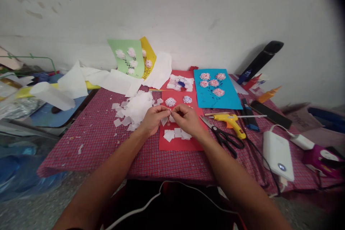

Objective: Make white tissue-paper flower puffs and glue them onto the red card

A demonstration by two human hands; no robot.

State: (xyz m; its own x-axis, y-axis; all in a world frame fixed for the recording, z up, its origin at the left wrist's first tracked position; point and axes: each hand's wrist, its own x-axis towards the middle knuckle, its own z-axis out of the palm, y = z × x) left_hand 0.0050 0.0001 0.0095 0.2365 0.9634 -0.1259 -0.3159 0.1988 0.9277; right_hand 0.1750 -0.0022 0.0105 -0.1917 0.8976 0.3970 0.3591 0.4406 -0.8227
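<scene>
- Nearest, along the bottom: a white cable.
- Near the front right of the checked tablecloth: a white power bank, display lit.
- On the near end of the red sheet: a row of white paper squares.
- Just beyond that row, above the red sheet: the left hand, thumb and fingers clamped on a small white paper piece.
- Close against the left fingertips: the right hand, thumb and finger drawn in; too small to tell whether clamped on the same piece.
- To the right: black-handled scissors, then a yellow glue gun.
- Just left of the left hand: a heap of cut white paper.
- Beyond the hands, on the red sheet: two speckled paper flowers, side by side.
- Farther right: a blue sheet with five pink-and-white flowers.
- Farthest, against the pale wall: a green sheet, overlapping a yellow sheet.
</scene>
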